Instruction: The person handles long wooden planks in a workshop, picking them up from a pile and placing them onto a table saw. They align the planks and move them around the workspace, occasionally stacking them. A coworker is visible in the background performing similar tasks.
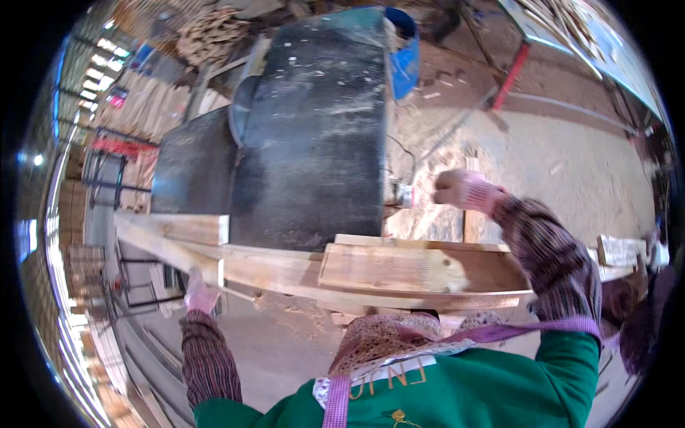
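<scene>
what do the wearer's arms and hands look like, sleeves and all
The sleeves are dark purplish-brown with fine stripes, meeting a green top at the upper arms. The left hand and right hand appear to wear pale pink gloves; blur hides whether the fingers are fully covered.

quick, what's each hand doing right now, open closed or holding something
Left hand: at the end of an angled wooden board; grip unclear.
Right hand: blurred, nothing visibly held; open or closed can't be told.

Black table (307, 171) bears pale chips (292, 62), boards (371, 266) along near edge.
</scene>
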Available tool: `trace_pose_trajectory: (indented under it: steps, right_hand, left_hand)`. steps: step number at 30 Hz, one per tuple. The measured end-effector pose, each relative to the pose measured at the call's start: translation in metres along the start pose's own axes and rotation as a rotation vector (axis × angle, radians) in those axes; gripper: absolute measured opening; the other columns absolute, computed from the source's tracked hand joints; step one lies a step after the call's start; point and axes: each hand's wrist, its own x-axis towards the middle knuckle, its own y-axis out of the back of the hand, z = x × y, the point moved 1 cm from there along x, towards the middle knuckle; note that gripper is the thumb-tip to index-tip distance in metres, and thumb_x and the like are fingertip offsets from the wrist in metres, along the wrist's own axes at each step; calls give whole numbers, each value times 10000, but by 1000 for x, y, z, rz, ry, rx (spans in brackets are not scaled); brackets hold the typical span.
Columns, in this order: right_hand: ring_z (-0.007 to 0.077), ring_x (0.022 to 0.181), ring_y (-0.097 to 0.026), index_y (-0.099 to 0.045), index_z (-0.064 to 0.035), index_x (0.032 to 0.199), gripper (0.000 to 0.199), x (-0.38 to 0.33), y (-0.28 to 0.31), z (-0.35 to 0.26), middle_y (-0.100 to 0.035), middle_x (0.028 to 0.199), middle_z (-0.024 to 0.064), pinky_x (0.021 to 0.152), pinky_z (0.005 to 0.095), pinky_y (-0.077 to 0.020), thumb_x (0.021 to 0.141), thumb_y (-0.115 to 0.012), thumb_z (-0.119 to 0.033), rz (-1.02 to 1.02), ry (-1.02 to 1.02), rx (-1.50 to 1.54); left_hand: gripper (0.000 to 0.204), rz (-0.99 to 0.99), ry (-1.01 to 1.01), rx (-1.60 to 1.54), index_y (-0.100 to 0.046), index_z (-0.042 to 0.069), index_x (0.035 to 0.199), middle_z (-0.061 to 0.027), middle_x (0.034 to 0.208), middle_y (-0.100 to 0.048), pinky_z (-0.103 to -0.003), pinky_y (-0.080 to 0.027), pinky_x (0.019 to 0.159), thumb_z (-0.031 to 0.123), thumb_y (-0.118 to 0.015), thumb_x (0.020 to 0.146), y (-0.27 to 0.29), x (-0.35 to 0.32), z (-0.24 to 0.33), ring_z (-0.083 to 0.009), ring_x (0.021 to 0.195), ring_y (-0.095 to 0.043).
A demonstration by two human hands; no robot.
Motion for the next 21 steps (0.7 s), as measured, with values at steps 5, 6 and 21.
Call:
trace_pose_trajectory:
  steps: [5,6,21]
  right_hand:
    - [253,1138,-740,-702,17,1351,540,-100,25,-39,-773,1280,184,981,335,-571,980,-723,-374,330,-185,481]
    - [242,1136,-735,-692,19,1365,532,-112,24,-56,-772,1273,177,978,334,-572,986,-726,-353,398,-261,535]
    - [395,1401,-565,-591,-159,1505,739,63,-325,-682,-558,1550,194,1156,522,-441,904,-719,-571,253,589,-150]
  left_hand:
    - [1090,9,-58,84,-223,-3,1698,-235,1777,-209,-395,-317,1317,349,-827,862,-5,-2,-5,-353,1626,-287]
    - [1062,-8,-74,72,-235,-12,1693,-243,1772,-218,-393,-295,1326,339,-803,867,-9,0,-12,-362,1628,-279]
    - [756,704,-645,-390,-477,43,1575,-184,1607,-509,-471,-379,1258,365,-673,920,-79,-22,-114,-356,1515,-453]
